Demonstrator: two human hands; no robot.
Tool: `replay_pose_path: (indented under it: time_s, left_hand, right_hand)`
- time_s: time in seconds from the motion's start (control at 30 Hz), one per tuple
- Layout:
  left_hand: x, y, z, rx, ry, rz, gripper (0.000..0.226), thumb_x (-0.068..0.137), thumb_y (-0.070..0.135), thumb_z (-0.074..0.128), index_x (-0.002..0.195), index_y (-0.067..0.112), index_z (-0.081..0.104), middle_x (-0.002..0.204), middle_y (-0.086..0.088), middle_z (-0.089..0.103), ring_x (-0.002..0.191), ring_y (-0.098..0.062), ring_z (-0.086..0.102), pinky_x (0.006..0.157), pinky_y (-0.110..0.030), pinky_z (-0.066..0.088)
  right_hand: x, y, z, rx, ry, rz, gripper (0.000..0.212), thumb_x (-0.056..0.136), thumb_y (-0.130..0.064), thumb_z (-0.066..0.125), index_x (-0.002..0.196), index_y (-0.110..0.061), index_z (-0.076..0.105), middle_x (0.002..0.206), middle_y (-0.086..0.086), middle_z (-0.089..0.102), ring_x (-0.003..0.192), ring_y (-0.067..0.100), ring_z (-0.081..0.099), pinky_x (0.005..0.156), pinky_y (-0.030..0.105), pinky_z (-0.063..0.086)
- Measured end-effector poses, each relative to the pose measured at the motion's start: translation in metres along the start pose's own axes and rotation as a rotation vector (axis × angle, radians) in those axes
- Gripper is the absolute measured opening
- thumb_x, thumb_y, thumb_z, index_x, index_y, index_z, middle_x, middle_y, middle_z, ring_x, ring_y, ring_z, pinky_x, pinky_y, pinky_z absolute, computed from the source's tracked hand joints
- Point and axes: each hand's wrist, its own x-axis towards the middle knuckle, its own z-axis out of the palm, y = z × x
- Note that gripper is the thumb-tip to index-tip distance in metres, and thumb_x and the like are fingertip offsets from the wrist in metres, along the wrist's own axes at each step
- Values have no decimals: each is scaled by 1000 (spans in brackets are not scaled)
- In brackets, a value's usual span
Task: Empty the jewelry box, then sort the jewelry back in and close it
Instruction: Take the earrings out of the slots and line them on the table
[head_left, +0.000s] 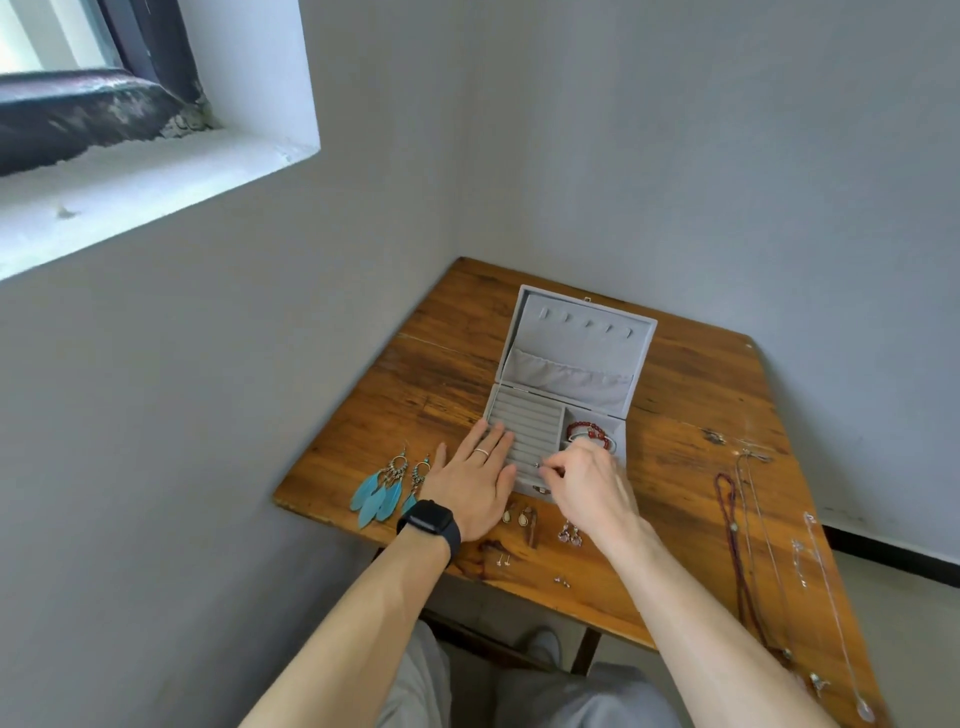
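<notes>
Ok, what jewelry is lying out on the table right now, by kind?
Earring pairs: 5 (feather earrings, oval earrings, pink earrings, left studs, right studs)
Necklaces: 3 (bead necklace, thin chain, pendant chain)
Total: 8
Not counted: the small piece pinched in the right hand.

A wooden table (691, 415) is lying under the fingers (498, 441), a window (62, 41) is glowing high to their left, and grey trousers (415, 691) are showing well below them.
</notes>
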Motion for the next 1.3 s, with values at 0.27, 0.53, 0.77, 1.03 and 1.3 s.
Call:
replay_pose_path:
  time_s: [0.27,0.53,0.77,1.03,1.3]
  left_hand:
    - [2,-2,3,7,21,4,57,106,47,12,159,28,12,166,12,5,151,-6,-10,121,-52,6]
    - [1,0,2,24,0,-7,57,105,49,10,159,29,11,166,12,6,151,-6,-8,120,-55,6]
    - [4,3,-4,12,18,-10,54,104,47,20,155,29,27,164,11,20,152,-9,4,120,-58,12]
    - [22,29,-34,241,-7,147,36,102,31,41,132,43,58,134,4,62,125,-27,53,111,-46,31]
    - [30,49,-36,331,41,136,22,99,23,55,110,30,74,112,3,70,101,-22,65,95,-37,45]
  right_hand:
    - [6,-8,1,1,-14,96,18,94,-33,66,106,-21,74,110,2,63,103,22,63,85,30,47]
    - [-22,-10,-4,283,-13,202,2,99,-25,57,99,-23,59,102,-6,59,95,12,60,81,26,48]
    - [-123,18,3,824,64,442,9,94,-18,66,91,-25,62,90,-15,72,88,-3,65,71,11,46]
    - [-149,36,13,839,157,481,11,93,-19,68,88,-28,63,86,-14,71,79,6,67,66,18,53]
    - [-149,42,18,840,164,441,9,91,-28,68,87,-34,63,87,-19,70,79,4,67,65,16,52]
